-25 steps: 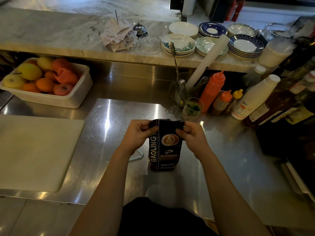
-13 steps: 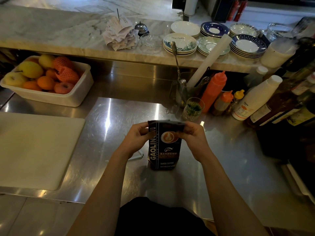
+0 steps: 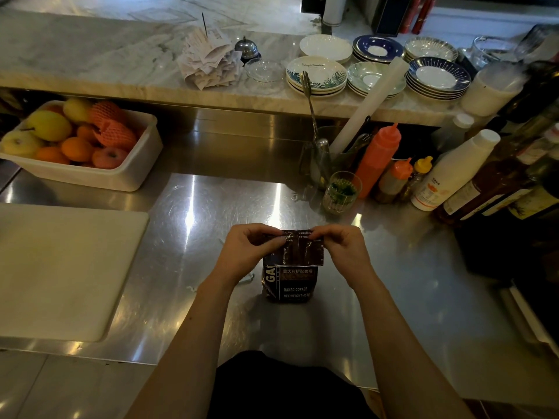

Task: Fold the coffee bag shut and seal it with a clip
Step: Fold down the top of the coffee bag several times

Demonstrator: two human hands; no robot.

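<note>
My left hand (image 3: 246,249) and right hand (image 3: 344,247) each pinch an end of the folded flap of the coffee bag (image 3: 292,267), which stands on the steel counter (image 3: 193,225) at my twelve o'clock. If either pinch loosens, I judge the flap could spring open. The bag is dark and crinkled, its top bent toward me over the label.

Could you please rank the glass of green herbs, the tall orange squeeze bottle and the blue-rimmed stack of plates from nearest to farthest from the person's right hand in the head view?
From the right hand, which holds the coffee bag:
1. Glass of green herbs, just beyond the hand on the steel counter.
2. Tall orange squeeze bottle, farther back and to the right.
3. Blue-rimmed stack of plates, up on the marble ledge, far right.
</note>
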